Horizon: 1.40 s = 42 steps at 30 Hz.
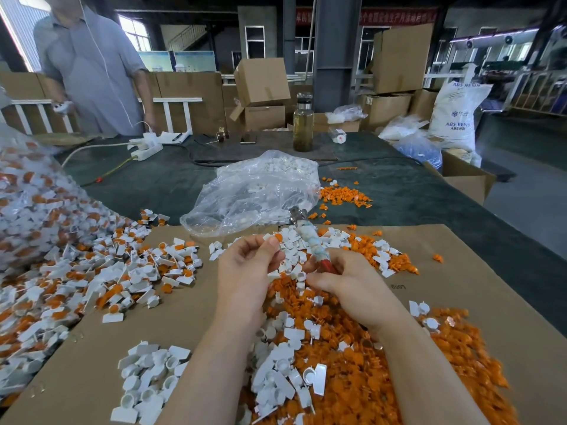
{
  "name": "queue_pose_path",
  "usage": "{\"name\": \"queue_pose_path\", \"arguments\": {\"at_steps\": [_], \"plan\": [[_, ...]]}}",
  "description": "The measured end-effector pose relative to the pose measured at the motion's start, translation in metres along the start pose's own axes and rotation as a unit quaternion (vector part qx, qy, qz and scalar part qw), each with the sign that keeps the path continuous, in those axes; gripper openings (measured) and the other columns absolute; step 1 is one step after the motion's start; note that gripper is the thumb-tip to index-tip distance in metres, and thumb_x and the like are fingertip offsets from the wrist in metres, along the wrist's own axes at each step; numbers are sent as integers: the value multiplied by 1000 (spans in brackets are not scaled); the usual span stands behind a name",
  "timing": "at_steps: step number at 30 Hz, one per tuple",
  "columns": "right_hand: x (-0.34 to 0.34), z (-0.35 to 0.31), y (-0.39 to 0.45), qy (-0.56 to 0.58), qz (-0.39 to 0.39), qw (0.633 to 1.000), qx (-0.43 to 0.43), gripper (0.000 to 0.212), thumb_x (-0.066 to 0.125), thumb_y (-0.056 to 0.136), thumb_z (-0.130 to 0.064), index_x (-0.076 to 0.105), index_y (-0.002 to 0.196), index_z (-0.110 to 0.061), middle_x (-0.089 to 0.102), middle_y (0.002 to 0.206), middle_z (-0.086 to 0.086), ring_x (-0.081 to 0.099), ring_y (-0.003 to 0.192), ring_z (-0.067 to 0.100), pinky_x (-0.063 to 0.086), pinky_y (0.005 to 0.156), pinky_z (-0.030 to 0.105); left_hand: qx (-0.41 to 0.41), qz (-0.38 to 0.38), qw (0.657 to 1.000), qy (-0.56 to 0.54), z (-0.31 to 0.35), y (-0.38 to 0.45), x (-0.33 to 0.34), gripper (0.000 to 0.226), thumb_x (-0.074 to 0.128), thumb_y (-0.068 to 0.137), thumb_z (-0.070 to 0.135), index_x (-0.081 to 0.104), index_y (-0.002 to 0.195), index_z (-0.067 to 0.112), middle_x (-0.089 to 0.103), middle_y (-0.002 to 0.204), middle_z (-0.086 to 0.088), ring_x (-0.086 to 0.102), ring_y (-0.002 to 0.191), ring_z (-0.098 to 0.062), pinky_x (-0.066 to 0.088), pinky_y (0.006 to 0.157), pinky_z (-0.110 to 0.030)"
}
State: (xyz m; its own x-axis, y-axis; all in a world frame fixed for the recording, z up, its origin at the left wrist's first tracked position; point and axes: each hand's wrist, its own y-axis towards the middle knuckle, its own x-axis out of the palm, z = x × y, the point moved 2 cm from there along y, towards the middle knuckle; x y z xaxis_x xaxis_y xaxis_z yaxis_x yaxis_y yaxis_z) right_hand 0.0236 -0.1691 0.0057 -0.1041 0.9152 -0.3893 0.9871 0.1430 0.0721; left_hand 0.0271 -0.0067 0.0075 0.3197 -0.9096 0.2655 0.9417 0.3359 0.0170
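Left hand (248, 265): raised over the cardboard, fingers curled, thumb and forefinger pinching a small white part (271, 239) with an orange cap at its tip.
Right hand (346, 280): curled round the red grip of a small hammer (310, 240), fingertips just above the loose pieces.
Hammer: shaft wrapped in pale tape, tilted up and away from the body, metal head near the edge of the clear bag (254, 191).
White part: held in the air just left of the hammer shaft, above the mixed pile between the two hands.
Cardboard sheet (460, 271): flat on the desk (153, 185), under both forearms, carrying the loose piles.
Orange caps (368, 363): broad heap under and beside the right forearm, with a smaller scatter beyond the clear bag.
White tags (150, 372): loose heap near the left elbow, more mixed in among the orange caps.
Joined pieces (76, 280): white and orange together, spread over the left part of the cardboard.
Clear bag: crumpled, lying open past the cardboard, white parts inside.
Large bag (27, 204): at the far left, full of white and orange pieces.
Desk: covered in dark green cloth, with a glass bottle (303, 124) and a power strip (146, 148) towards the far side.
Another person (92, 65): grey shirt, standing at the far left corner of the desk.
Background: cardboard boxes (260, 84) and a white sack (457, 115) printed ABS RESIN.
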Motion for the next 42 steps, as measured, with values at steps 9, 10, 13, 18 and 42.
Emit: {"name": "queue_pose_path", "arguments": {"at_steps": [9, 10, 13, 18, 42], "plan": [[14, -7, 6, -20, 165, 979, -117, 18, 66, 91, -31, 60, 76, -23, 58, 64, -15, 50, 55, 1, 40, 51, 15, 91, -6, 979, 183, 0, -8, 12, 9, 74, 88, 19, 69, 81, 17, 73, 76, -2, 70, 77, -21, 59, 75, -35], [14, -7, 6, -22, 170, 978, -117, 19, 66, 91, -31, 60, 74, -24, 58, 64, -16, 50, 55, 2, 40, 51, 15, 94, -9, 977, 189, -1, -9, 14, 8, 74, 88, 19, 69, 82, 18, 73, 77, -2, 70, 78, -22, 59, 75, -35], [13, -4, 7, -38, 171, 979, -105, 26, 65, 92, -31, 54, 69, -27, 54, 57, -21, 48, 52, 0, 38, 49, 13, 107, -6, 971, 213, -2, -10, 15, 8, 75, 87, 20, 69, 82, 22, 71, 74, 2, 68, 73, -16, 56, 68, -26], [12, -4, 8, -30, 176, 981, -78, 22, 65, 91, -33, 60, 73, -22, 61, 63, -8, 54, 57, 4, 42, 51, 16, 123, -5, 965, 232, -5, -9, 16, 9, 75, 87, 22, 69, 81, 24, 70, 72, 4, 65, 68, -11, 48, 57, -14], [-7, -1, -4, -79, -131, 988, 37, 33, 69, 85, -40, 59, 115, -30, 65, 97, -15, 62, 84, -5, 41, 73, 21, 21, -20, 999, -18, -3, 2, 0, 7, 64, 94, 11, 67, 88, 12, 68, 66, 10, 66, 66, -5, 55, 72, -21]]}}
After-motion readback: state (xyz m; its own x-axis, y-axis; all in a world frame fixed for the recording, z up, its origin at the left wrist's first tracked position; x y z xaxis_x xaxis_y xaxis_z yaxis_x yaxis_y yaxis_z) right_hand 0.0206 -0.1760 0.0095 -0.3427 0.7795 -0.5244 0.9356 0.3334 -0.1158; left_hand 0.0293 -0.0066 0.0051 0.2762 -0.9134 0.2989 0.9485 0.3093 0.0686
